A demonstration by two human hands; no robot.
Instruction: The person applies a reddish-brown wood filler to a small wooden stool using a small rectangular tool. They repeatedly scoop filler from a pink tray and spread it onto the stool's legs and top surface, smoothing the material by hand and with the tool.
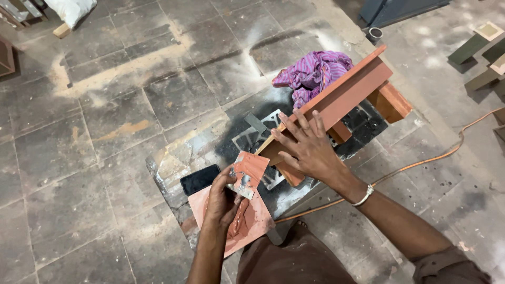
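My left hand [223, 202] grips a putty scraper [243, 179] over a putty-smeared board [252, 223] at the stone slab's [173, 163] near edge. My right hand [307, 150], fingers spread, steadies a reddish wooden shelf piece [350, 94] mid-slab. I judge filling is underway; next needs a loaded blade pressed along the wood.

The scraper [246, 176] is a flat blade smeared with terracotta paste, held tilted in the left hand [221, 202] above a paste-covered board [252, 223] on the floor. The shelf [342, 100], a long terracotta-coloured wooden piece with a raised lip, lies slanting across blocks, its near end under the spread right hand [307, 150].
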